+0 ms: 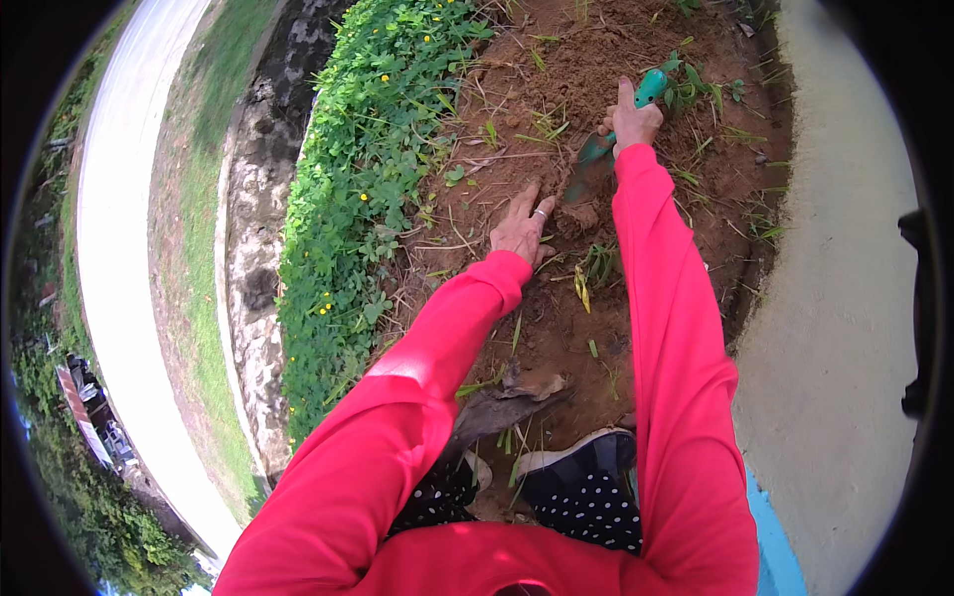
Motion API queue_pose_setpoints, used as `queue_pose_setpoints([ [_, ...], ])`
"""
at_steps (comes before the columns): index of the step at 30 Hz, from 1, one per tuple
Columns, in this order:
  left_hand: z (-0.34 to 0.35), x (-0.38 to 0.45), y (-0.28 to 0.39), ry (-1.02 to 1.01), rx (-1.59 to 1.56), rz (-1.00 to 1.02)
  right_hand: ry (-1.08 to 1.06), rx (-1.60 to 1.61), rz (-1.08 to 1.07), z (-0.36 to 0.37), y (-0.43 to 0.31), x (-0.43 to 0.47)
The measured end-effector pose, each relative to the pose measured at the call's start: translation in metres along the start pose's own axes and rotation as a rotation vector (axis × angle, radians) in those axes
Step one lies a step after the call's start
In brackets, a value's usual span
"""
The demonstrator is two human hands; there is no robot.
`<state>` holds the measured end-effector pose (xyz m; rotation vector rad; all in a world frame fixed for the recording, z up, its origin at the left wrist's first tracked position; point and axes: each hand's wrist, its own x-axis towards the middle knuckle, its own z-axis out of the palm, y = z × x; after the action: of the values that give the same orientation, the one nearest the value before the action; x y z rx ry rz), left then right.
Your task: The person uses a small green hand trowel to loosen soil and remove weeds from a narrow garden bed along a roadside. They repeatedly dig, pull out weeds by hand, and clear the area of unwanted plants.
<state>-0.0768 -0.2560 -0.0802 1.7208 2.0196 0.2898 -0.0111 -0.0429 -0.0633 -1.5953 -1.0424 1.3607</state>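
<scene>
My right hand (633,121) grips the green handle of a garden trowel (594,149). The trowel's blade points down and to the left, its tip against the brown soil (514,160). Lower and to the left, my left hand (524,227) rests on the ground with its fingers spread, a ring on one of them. It holds nothing that I can see. A clod of soil (580,217) lies between the left hand and the trowel blade. Just below sits a small grass tuft (598,262) beside a yellowed leaf (582,289).
Leafy ground cover with yellow flowers (350,201) borders the soil on the left, before a stone edging (253,223). A pale wall (827,298) runs along the right. A piece of weathered wood (499,410) lies near my shoes (577,454).
</scene>
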Motion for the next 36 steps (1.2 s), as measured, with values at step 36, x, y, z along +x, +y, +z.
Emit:
queue_pose_setpoints([
  [36,0.001,0.000,-0.001,0.024,-0.044,0.023,-0.310,0.535,-0.632,-0.036,-0.128,-0.058],
])
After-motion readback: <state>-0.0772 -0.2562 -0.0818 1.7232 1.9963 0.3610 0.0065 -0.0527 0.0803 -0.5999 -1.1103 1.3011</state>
